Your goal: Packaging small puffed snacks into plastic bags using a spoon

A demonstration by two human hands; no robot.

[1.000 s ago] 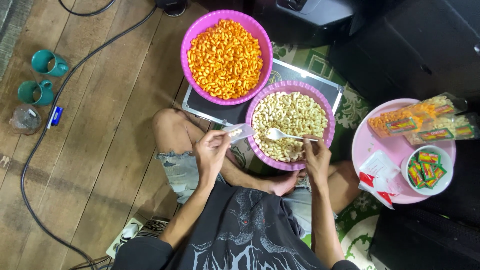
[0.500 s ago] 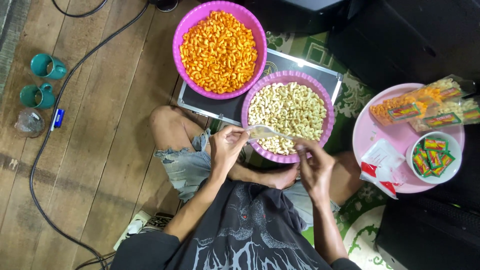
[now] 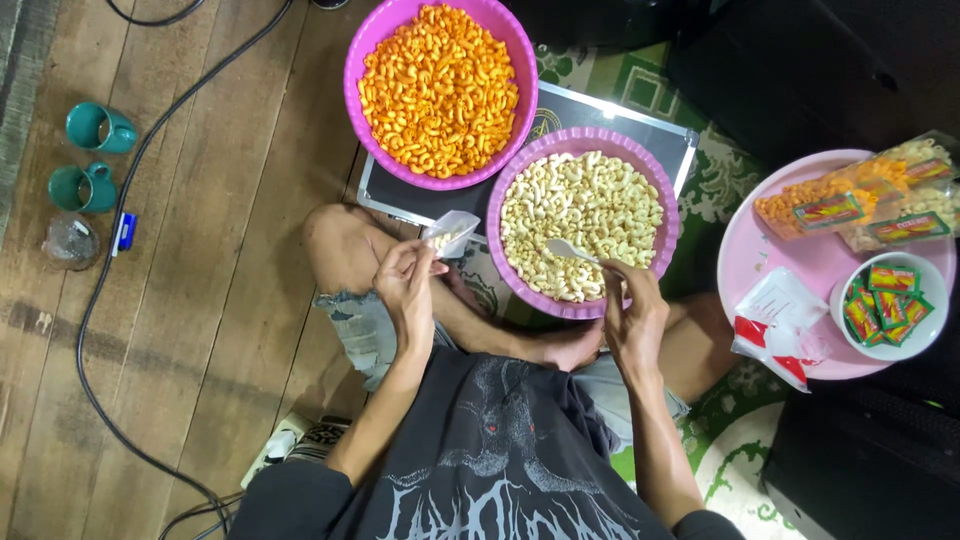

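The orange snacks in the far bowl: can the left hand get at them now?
Probably not freely: the left hand already holds a small clear bag, though the path to the orange snacks looks open.

Home floor: wooden planks (image 3: 230,300), patterned rug (image 3: 720,190), mugs (image 3: 98,127).

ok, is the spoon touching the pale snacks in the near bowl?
Touching. The head view shows the white spoon, held by the right hand, with its bowl end resting on the pale snacks in the purple bowl; no gap shows.
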